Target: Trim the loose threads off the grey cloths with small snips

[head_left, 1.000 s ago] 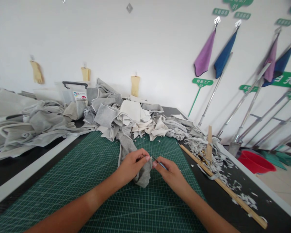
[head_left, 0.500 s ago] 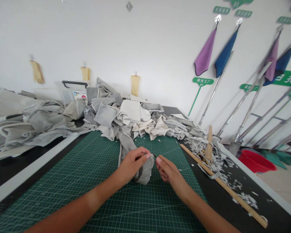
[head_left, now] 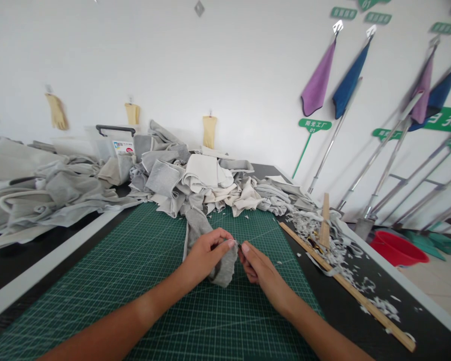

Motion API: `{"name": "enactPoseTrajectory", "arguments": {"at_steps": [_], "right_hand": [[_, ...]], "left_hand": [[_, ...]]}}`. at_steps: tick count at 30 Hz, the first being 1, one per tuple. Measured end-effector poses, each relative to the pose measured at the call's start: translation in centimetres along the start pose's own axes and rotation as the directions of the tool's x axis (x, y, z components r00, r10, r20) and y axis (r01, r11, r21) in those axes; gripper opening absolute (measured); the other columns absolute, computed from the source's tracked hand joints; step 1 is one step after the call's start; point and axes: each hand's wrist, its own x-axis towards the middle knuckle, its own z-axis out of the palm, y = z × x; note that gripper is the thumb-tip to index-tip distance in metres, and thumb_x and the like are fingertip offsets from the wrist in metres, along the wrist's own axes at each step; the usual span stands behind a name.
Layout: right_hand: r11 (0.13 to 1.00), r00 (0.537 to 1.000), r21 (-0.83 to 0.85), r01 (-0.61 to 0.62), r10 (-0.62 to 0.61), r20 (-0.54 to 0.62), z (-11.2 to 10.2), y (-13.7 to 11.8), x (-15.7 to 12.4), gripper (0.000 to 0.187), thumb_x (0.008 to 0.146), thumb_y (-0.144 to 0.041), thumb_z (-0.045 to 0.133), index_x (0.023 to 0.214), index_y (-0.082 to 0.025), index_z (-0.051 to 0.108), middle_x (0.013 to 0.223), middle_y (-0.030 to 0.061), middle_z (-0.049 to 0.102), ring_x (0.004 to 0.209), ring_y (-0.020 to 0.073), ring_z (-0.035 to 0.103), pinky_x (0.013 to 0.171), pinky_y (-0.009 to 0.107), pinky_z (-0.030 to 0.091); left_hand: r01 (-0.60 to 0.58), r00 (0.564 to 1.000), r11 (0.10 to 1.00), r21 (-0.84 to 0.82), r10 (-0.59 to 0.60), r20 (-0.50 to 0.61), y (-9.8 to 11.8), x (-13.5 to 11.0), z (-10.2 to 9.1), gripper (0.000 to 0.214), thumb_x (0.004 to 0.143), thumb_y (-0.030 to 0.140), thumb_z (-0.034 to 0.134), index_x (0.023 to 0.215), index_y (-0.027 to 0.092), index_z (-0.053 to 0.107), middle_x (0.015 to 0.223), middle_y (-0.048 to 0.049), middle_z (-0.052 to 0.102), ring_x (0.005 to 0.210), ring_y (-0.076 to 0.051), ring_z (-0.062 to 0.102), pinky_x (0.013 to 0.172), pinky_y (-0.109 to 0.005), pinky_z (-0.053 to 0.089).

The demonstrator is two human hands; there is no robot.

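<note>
My left hand (head_left: 208, 253) is shut around a rolled grey knit fabric strip (head_left: 224, 269), whose upper end (head_left: 195, 225) lies on the green cutting mat (head_left: 154, 240). My right hand (head_left: 257, 271) sits just right of it, fingers curled around small scissors (head_left: 240, 246). Only their dark metal tip shows at the fabric's edge. The rest of the tool is hidden by my fingers. Both hands rest low over the mat.
Beyond the mat rises a heap of grey and cream fabric (head_left: 184, 180), with a plastic storage box (head_left: 110, 145) behind it. To the right, a wooden ruler (head_left: 346, 296) lies among white offcuts (head_left: 330, 240) on the black table. A red basin (head_left: 398, 248) stands on the floor.
My right hand has drawn closer to the fabric, and its fingers now cover the bluish part of the scissors. The left hand and fabric have barely moved.
</note>
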Motion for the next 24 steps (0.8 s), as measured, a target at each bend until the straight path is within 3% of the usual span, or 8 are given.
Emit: {"name": "enactPoseTrajectory", "arguments": {"at_steps": [9,24], "right_hand": [[0.999,1.000,-0.054,0.008,-0.009,-0.027,0.3,0.1,-0.3,0.046,0.098,-0.065,0.044,0.081,-0.021,0.042,0.069,-0.0049,0.030,0.060,0.0109,0.026,0.052,0.024,0.024],[0.945,0.993,-0.320,0.070,-0.095,-0.066,0.3,-0.4,-0.7,0.042,0.103,-0.057,0.039,0.080,-0.022,0.041,0.069,-0.0044,0.035,0.063,0.0117,0.034,0.058,0.025,0.028]], "left_hand": [[-0.006,1.000,1.000,-0.003,0.006,-0.011,0.2,0.0,0.1,0.028,0.097,0.042,0.052,0.096,0.016,0.063,0.067,0.0041,0.045,0.061,-0.011,0.041,0.058,-0.022,0.032],[0.044,0.999,0.998,-0.034,-0.044,0.017,-0.7,0.0,0.5,0.025,0.095,0.038,0.055,0.097,0.015,0.066,0.065,0.0042,0.047,0.059,-0.011,0.042,0.056,-0.022,0.032]]}}
